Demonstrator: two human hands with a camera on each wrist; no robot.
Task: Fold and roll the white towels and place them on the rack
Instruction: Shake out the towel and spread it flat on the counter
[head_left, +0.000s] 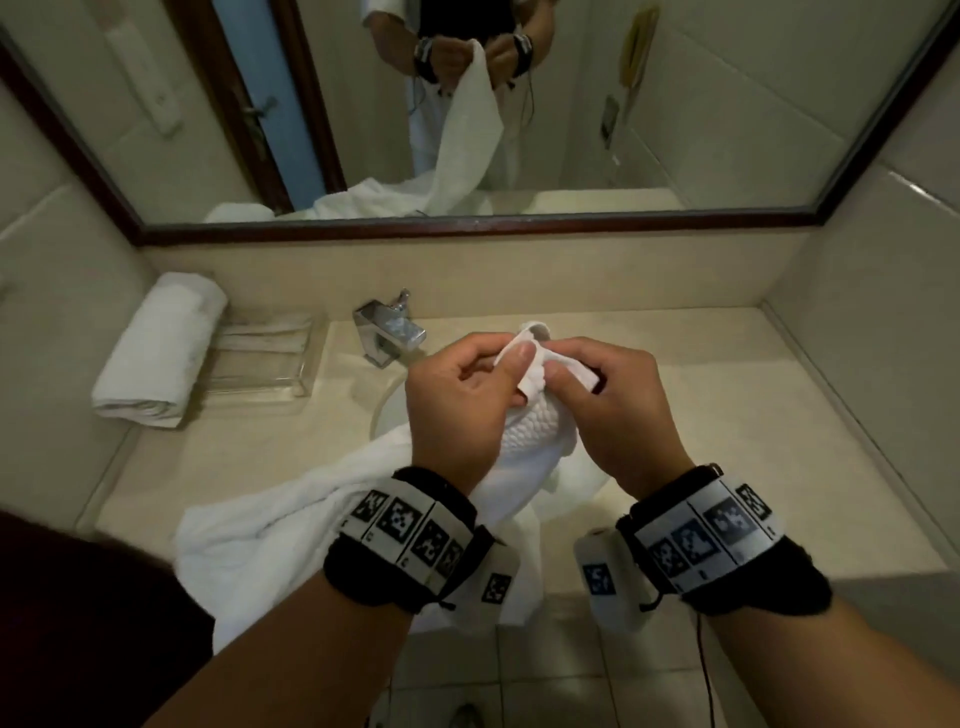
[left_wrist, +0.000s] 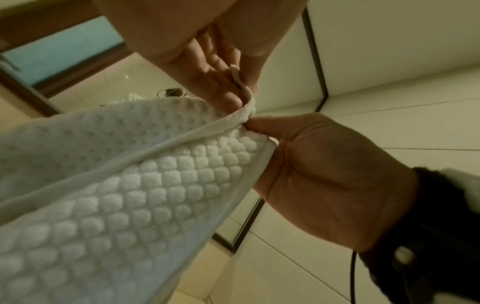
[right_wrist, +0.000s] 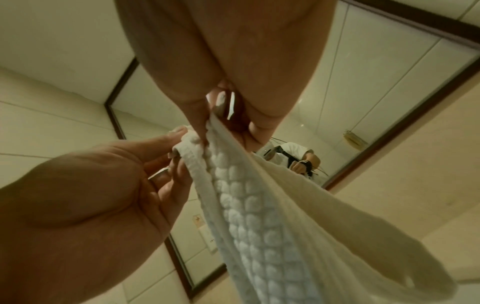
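Note:
A white waffle-textured towel (head_left: 535, 441) hangs from both hands above the sink; its lower part lies heaped on the counter's front left. My left hand (head_left: 511, 364) pinches the towel's hemmed edge between thumb and fingers. My right hand (head_left: 566, 370) pinches the same edge right beside it, so the two hands almost touch. The left wrist view shows the left hand (left_wrist: 240, 92) on the hem of the towel (left_wrist: 130, 185), with the right hand (left_wrist: 253, 123) below. The right wrist view shows the right hand (right_wrist: 215, 117) and the left hand (right_wrist: 179, 142) holding the towel (right_wrist: 246, 205). A rolled white towel (head_left: 161, 348) lies at the counter's far left.
A clear tray (head_left: 265, 358) stands next to the rolled towel. A chrome faucet (head_left: 389, 327) sits behind the sink (head_left: 384, 405). The beige counter (head_left: 753, 415) stretches to the right. A framed mirror (head_left: 623, 156) covers the wall behind.

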